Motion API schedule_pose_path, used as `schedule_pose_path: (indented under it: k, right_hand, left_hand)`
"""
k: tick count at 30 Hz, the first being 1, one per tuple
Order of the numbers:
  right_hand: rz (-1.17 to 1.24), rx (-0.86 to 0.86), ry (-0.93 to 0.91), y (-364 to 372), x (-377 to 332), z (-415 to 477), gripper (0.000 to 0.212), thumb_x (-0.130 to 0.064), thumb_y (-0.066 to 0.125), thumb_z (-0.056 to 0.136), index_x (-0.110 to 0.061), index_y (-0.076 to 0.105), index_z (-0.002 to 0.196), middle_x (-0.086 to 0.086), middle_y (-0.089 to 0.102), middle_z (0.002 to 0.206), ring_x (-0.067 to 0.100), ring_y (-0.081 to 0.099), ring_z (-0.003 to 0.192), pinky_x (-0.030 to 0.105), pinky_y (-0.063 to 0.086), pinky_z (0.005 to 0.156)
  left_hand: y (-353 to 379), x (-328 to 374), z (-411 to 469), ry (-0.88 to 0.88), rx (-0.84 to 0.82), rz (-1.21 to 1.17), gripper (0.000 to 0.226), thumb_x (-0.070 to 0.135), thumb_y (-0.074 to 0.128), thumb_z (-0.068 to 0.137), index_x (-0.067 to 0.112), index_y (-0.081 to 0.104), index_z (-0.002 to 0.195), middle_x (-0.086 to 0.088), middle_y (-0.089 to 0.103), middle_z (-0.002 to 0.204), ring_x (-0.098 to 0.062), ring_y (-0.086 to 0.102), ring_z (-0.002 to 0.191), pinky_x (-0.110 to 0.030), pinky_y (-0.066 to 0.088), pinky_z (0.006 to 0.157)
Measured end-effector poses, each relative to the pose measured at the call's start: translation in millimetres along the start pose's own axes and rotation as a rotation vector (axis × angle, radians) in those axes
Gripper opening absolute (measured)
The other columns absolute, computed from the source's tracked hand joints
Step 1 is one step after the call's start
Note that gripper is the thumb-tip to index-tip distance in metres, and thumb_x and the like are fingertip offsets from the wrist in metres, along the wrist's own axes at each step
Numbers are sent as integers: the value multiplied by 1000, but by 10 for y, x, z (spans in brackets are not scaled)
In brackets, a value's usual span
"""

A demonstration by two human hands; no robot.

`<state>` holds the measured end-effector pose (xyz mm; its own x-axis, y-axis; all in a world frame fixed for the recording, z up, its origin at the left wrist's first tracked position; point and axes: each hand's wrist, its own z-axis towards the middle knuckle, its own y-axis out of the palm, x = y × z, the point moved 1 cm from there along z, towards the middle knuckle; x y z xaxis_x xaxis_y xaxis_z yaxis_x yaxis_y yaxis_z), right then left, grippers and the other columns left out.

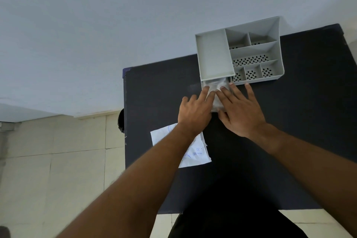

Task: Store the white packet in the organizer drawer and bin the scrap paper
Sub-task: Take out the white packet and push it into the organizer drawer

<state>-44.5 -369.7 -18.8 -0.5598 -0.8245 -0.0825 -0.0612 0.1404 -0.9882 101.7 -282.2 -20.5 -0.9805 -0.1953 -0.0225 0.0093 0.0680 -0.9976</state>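
Broadly, we saw a dark table (pixel 289 141) filling the right half of the head view, pushed against a pale wall (pixel 116 25), with a tiled floor (pixel 58 160) to its left. We use the grey organizer (pixel 257 52) as our landmark; it stood at the table's far edge, against the wall. Its right part was split into open compartments with perforated bottoms, and its left part was a raised shallow tray. Below that tray, on the organizer's near side, the drawer (pixel 228 81) stood pulled out toward us.

Nearer than the organizer and slightly to its left, a sheet of scrap paper (pixel 195 156) with faint blue print lay flat on the table, partly under our left forearm.

The white packet (pixel 215 91) lay at the drawer, its far end inside the opening and its near end sticking out toward us. Our left hand (pixel 195 114) rested on the packet's left side, fingers stretched forward and fairly close together, pressing down rather than gripping. Our right hand (pixel 241 110) lay on its right side, fingers spread wide, the longest fingertips touching the organizer's front edge, the thumb tucked by the packet's near end.
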Motion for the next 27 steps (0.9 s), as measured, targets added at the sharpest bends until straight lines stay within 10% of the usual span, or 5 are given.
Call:
schedule_pose_path:
  k: [5,15,27]
  right_hand:
    - [43,84,14,36,-49,-118,60,-44,32,95,-12,54,141,9,51,150,28,41,144,58,15,121]
    - [37,95,44,81,-142,-234,55,-36,40,96,-9,51,142,13,44,155,29,36,146,56,16,121]
    - [-119,-69,39,31,-140,-10,60,-37,38,100,-9,35,153,9,35,161,25,15,154,54,-3,122]
  left_hand:
    - [25,23,-119,67,-6,-45,40,27,67,89,24,60,128,-11,45,151,-29,65,88,-46,52,78]
    - [-20,-11,-48,36,-230,-34,61,35,52,98,38,28,154,-11,0,169,-35,58,113,-55,42,100]
    - [-77,-2,-6,-8,-90,4,36,31,65,93,23,61,128,-13,28,163,-35,43,134,-57,40,100]
